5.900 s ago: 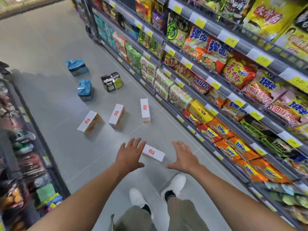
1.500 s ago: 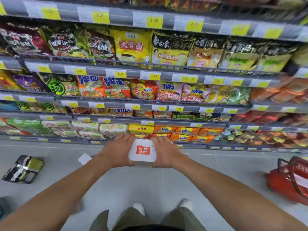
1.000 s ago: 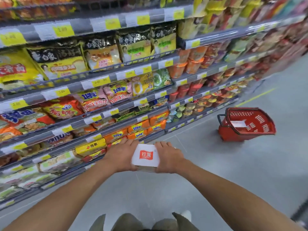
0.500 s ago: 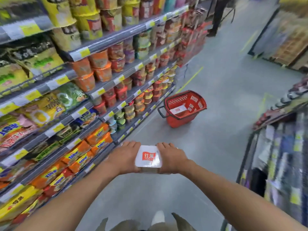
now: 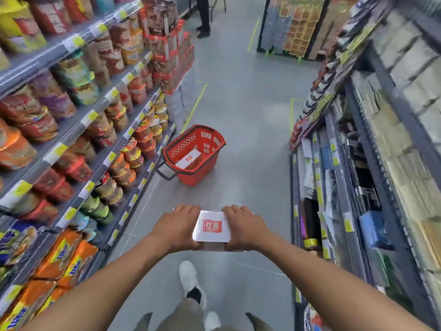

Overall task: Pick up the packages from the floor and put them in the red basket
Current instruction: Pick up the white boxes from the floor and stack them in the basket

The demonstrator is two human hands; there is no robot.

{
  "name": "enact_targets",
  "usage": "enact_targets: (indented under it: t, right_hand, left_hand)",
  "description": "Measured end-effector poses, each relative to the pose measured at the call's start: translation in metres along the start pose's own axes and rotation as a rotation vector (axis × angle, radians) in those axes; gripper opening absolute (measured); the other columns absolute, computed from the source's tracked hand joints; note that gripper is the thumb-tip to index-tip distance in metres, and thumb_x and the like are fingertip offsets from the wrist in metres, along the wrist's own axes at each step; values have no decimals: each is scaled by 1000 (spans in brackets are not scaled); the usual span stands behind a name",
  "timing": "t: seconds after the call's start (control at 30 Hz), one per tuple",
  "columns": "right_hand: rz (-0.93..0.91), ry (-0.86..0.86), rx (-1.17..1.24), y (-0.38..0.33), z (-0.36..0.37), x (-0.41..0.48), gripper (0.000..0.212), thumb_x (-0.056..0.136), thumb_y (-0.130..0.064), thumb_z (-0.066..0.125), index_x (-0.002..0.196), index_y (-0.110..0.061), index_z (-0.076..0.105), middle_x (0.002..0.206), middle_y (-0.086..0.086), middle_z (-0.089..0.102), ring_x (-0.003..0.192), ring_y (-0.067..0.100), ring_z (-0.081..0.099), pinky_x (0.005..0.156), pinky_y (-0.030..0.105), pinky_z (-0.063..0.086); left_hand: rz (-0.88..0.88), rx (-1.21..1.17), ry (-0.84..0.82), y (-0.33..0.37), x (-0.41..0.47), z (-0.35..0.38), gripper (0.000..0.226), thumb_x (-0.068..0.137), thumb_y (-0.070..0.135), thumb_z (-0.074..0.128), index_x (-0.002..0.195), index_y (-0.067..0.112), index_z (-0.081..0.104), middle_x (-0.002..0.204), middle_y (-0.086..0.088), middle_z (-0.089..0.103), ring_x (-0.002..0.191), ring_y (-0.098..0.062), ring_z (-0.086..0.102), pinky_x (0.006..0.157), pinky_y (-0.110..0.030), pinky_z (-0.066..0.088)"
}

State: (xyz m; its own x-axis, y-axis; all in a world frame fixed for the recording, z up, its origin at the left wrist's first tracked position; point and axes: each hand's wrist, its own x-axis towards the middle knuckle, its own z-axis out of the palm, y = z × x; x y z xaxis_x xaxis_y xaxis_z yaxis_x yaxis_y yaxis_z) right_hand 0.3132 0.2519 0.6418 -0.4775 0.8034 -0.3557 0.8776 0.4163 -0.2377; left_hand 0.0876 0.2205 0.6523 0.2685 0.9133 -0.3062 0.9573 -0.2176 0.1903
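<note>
I hold a white box [image 5: 212, 226] with a red square label between both hands at waist height. My left hand [image 5: 177, 226] grips its left side and my right hand [image 5: 245, 229] grips its right side, fingers curled over the far edge. The red basket [image 5: 211, 137] stands on the grey floor ahead of me, close to the left shelf. Another white box with a red label [image 5: 188, 159] lies flat inside the basket. The basket's black handle [image 5: 164, 174] hangs down on its near left side.
Shelves of noodle cups and packets [image 5: 78, 130] line the left of the aisle. A dark shelf unit [image 5: 358, 177] lines the right. A person's legs [image 5: 204, 17] stand far down the aisle. Grey floor [image 5: 248, 99] stretches ahead past the basket.
I picked the box off the floor with both hands and turned away from the other packages. The view has swung down the aisle, and the basket is now straight ahead and nearer.
</note>
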Motion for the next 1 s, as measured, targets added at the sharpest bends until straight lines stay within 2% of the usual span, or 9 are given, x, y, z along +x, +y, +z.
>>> enact_targets:
  t: [0.23, 0.37, 0.6, 0.8, 1.0]
  right_hand:
    - [87, -7, 1, 39, -26, 63, 91, 68, -68, 74, 139, -26, 34, 132, 0, 49, 120, 27, 48, 86, 48, 53]
    - [110, -12, -6, 53, -50, 110, 91, 69, -62, 77, 140, -26, 33, 132, 1, 49, 120, 27, 49, 87, 47, 54]
    - [198, 6, -9, 97, -82, 168, 88, 63, -51, 83, 134, -27, 37, 129, -3, 52, 119, 26, 50, 82, 49, 56]
    - [267, -1, 6, 145, -96, 203, 92, 62, -50, 84, 137, -26, 36, 130, -2, 52, 118, 26, 50, 83, 50, 56]
    - [263, -26, 26, 201, -110, 248, 89, 65, -52, 84, 136, -26, 36, 130, -3, 51, 118, 24, 48, 81, 44, 54]
  left_hand:
    - [108, -1, -9, -21, 92, -21, 85, 60, 76, 68, 126, 29, 44, 124, 6, 55, 115, -20, 52, 80, -42, 54]
    - [157, 10, -22, -45, 146, -40, 84, 61, 77, 62, 126, 28, 41, 124, 6, 54, 116, -20, 50, 80, -42, 53]
    - [282, -30, -38, -58, 236, -71, 91, 70, 70, 70, 141, 23, 38, 134, 4, 50, 122, -19, 46, 92, -35, 45]
    - [351, -34, -110, -57, 313, -82, 97, 65, 73, 64, 144, 28, 30, 140, 4, 49, 126, -20, 48, 95, -47, 52]
    - [361, -5, -106, -43, 383, -94, 92, 74, 71, 68, 145, 25, 31, 138, 4, 51, 122, -20, 52, 89, -45, 54]
